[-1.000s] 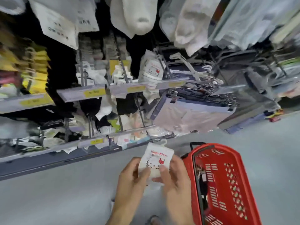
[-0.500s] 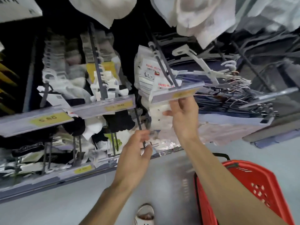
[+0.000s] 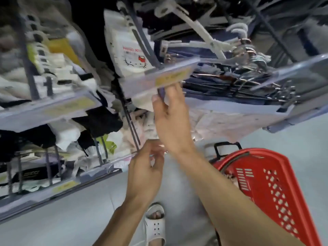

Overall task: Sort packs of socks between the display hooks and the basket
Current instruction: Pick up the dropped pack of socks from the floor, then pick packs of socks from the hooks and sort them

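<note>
hugging lower edge of price strip (image 3: pixel 159 80), right hand (image 3: pixel 170 121)

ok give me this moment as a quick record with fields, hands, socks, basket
setting: shop sock display, hooks and price strips
right hand: raised, thumb and fingers at the display hook tip under the yellow price tag, against a white sock pack; grip unclear
left hand: lower, fingers curled together; anything pinched is too blurred to tell
hello kitty sock packs: hanging on that hook
red basket: on the floor, right side; contents unclear
foot: white sandal
</note>
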